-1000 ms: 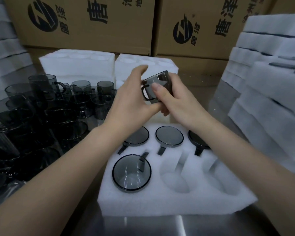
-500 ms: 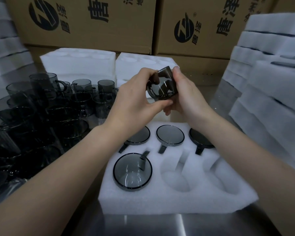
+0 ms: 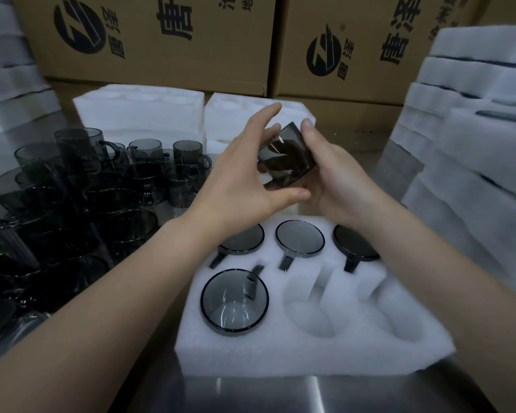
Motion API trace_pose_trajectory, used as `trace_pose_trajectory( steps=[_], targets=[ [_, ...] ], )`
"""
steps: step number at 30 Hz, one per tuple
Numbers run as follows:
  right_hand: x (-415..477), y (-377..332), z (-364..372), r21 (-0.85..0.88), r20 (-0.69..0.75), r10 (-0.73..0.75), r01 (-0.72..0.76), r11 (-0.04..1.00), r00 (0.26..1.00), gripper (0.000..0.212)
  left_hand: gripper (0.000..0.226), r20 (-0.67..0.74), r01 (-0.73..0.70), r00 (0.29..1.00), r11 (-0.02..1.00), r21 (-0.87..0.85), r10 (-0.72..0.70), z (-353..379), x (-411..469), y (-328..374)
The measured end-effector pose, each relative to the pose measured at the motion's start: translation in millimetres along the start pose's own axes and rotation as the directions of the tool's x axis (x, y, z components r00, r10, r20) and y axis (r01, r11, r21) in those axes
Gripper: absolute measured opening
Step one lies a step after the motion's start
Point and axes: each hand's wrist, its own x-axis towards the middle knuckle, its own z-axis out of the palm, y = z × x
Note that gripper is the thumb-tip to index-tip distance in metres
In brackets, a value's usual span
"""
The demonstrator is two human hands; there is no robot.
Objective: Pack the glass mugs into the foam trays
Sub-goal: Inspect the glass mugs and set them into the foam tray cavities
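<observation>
Glass first: one smoky grey glass mug (image 3: 286, 162) is held tilted in the air, just above the back edge of the white six-pocket foam tray (image 3: 310, 353). It's pinched between the thumb and fingers of the left hand (image 3: 245, 186), index finger sticking up, and cupped by the right hand (image 3: 337, 180), thumb pressed on its upper edge. Four seated mugs (image 3: 234, 299) are counted in the tray. Loose dark mugs (image 3: 143, 162) are crowded at left.

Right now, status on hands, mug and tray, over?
Left hand and right hand both holding one glass mug above foam tray. Four packed mugs, two near pockets empty. Path clear.
</observation>
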Motion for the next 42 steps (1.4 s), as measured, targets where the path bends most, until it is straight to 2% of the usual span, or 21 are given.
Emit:
trace_pose_trajectory(
  steps=[2,4,8,13,15,17,20,22,24,26,28,31,36,42],
  targets=[
    [-1,4,2,-0.185,-0.084,-0.089,0.072,0.980,0.992,0.040,0.099,-0.004,-0.016,1.000,0.998,0.059,0.017,2,0,-1],
    [-1,6,3,-0.279,-0.106,-0.136,0.102,0.955,0.985,0.038,0.089,-0.044,-0.032,0.998,0.994,0.103,0.036,4,0,-2],
    [-1,3,4,-0.185,-0.120,-0.104,0.081,0.979,0.987,0.038,0.076,-0.050,-0.092,0.994,0.989,0.114,0.098,4,0,-2],
    [-1,-1,-4,-0.024,-0.088,-0.012,0.009,1.000,0.996,0.033,0.077,0.013,-0.231,0.973,0.965,0.123,0.231,2,-3,0],
    [0,-2,-7,0.046,-0.021,0.050,-0.049,0.998,0.999,0.034,0.079,0.048,-0.282,0.959,0.951,0.124,0.279,1,-4,3],
    [0,-3,-8,0.156,0.138,0.143,-0.164,0.974,0.980,0.036,0.080,0.071,-0.330,0.943,0.937,0.114,0.324,0,-3,5],
    [0,-5,-9,0.242,0.392,0.229,-0.340,0.909,0.891,0.053,0.087,0.068,-0.342,0.939,0.931,0.123,0.336,-2,-2,8],
    [-1,-7,-9,0.264,0.451,0.229,-0.374,0.889,0.863,0.058,0.092,0.076,-0.314,0.949,0.937,0.153,0.305,-2,-1,9],
    [-2,-8,-9,0.319,0.414,0.185,-0.332,0.888,0.891,0.055,0.099,0.082,-0.280,0.960,0.942,0.184,0.269,-1,-1,9],
    [-2,-6,-10,0.308,0.278,0.113,-0.200,0.930,0.954,0.040,0.105,0.072,-0.233,0.972,0.955,0.183,0.223,0,-1,7],
    [-3,-4,-9,0.272,0.161,0.046,-0.090,0.958,0.986,0.029,0.110,0.067,-0.139,0.989,0.974,0.177,0.129,1,-1,6],
    [-1,0,-8,0.201,0.119,-0.022,-0.002,0.980,0.993,0.032,0.109,0.062,-0.045,0.998,0.978,0.205,0.033,3,1,2],
    [1,0,-9,0.215,0.101,-0.056,0.033,0.976,0.993,0.026,0.101,0.090,-0.065,0.995,0.984,0.165,0.051,5,3,-2],
    [3,1,-12,0.263,0.087,-0.077,0.052,0.964,0.993,0.017,0.097,0.117,-0.162,0.983,0.974,0.159,0.145,3,1,1]
  ],
)
